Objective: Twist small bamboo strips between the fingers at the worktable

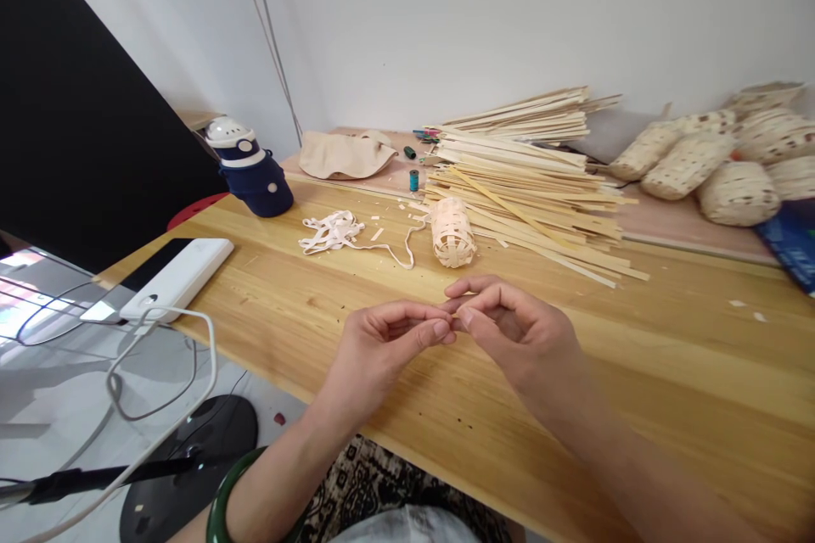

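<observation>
My left hand (pixel 388 338) and my right hand (pixel 509 324) meet above the wooden table (pixel 668 356), fingertips pinched together. Whatever they pinch is too small to make out. Just beyond them lies a small woven basket (pixel 452 232) on its side, with a thin strip trailing from it towards a bundle of white strips (pixel 331 231). A pile of long bamboo strips (pixel 528 178) lies behind the basket. A green bangle (pixel 222 501) sits on my left wrist.
Several finished woven baskets (pixel 719 161) are heaped at the back right. A navy bottle (pixel 251 170), a beige cloth (pixel 347 154), a small teal spool (pixel 413 180) stand at the back. A white power bank (pixel 178 276) with cable lies at the table's left edge.
</observation>
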{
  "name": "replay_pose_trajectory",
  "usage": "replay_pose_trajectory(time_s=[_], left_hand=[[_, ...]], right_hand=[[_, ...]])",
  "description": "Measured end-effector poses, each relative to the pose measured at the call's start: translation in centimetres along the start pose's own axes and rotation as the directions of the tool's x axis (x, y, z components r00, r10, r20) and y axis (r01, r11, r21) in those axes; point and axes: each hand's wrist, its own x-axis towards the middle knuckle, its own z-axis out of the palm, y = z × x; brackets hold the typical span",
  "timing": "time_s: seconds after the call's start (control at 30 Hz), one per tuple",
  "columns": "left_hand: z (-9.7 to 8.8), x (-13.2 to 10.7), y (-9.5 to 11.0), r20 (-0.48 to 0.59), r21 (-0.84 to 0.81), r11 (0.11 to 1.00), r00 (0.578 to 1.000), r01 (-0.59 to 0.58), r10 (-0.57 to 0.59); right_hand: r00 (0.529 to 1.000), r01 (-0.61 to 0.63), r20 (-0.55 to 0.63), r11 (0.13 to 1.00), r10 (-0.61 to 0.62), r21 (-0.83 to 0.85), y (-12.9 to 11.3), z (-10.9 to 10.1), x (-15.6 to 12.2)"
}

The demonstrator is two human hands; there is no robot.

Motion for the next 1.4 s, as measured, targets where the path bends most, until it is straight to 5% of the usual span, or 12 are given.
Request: replay_pose_trajectory(time_s=[0.27, 1.4], left_hand=[[0.04, 0.05, 0.10, -0.001, 0.027, 1.000, 1.000, -0.009, 0.009], [0.00, 0.06, -0.13, -0.019, 0.079, 0.997, 1.000, 0.011, -0.009]], right_hand=[[0.998, -0.001, 0.058, 0.999, 0.004, -0.038, 0.40, -0.38, 0.08], [1.000, 0.023, -0.009, 0.999, -0.024, -0.035, 0.31, 0.19, -0.06]])
